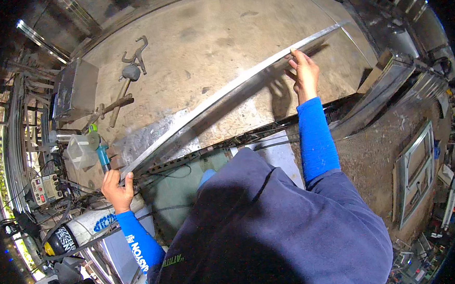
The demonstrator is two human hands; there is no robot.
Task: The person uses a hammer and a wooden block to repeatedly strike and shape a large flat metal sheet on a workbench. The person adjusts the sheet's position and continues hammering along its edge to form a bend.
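Observation:
A long, thin metal bar (pixel 234 87) slants over the worktable, from near left to far right. My left hand (pixel 118 192) grips its near end, thumb on top. Towards the far end, my right hand (pixel 305 74) pinches the bar's near edge between thumb and fingers. A dark shadow lies on the table beneath the bar and my right hand. Next to my left hand is a teal angle grinder (pixel 102 153), its disc beside a clear plastic container (pixel 80 150).
On the wooden worktable (pixel 190 45) lie a mallet (pixel 119 103), a hammer (pixel 115 105) and a locking clamp (pixel 139 54). A metal box (pixel 80 88) stands at the left. Below it are a control unit (pixel 44 189), cables and a gas cylinder (pixel 81 228). A metal frame (pixel 415 169) lies at right.

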